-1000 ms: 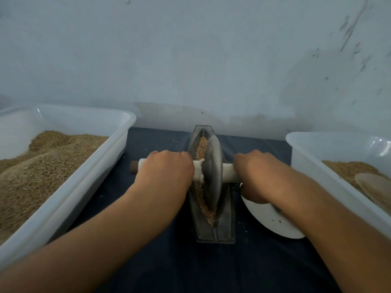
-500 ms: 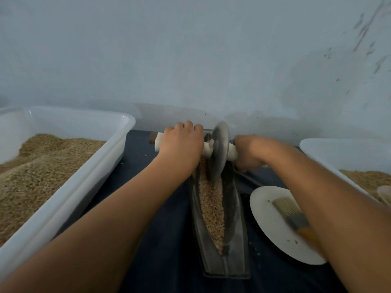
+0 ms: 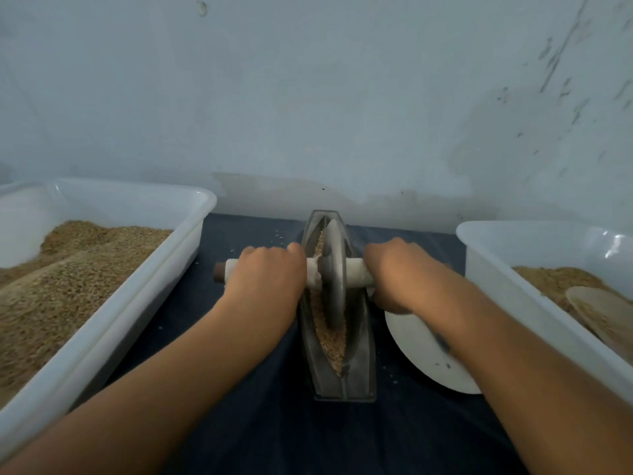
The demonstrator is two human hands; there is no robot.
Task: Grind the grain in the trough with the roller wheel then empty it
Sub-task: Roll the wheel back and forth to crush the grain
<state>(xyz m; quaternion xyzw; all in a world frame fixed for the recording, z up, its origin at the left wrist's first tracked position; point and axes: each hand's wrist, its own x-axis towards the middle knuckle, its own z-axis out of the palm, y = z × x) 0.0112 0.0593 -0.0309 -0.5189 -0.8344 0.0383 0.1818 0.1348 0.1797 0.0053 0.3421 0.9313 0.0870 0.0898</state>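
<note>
The roller wheel [image 3: 334, 272] is stood on edge in the trough [image 3: 339, 378] at mid-worktop, and its axle is held on each side: the left hand [image 3: 265, 274] and right hand [image 3: 394, 272] each keep a closed grip round it. The grain [image 3: 330, 337] is heaped along the channel. If the axle is pressed unevenly, the wheel may be tipped against the wall and grain thrown onto the dark cloth [image 3: 239, 423], where stray kernels are already seen. The trough itself may be skidded.
</note>
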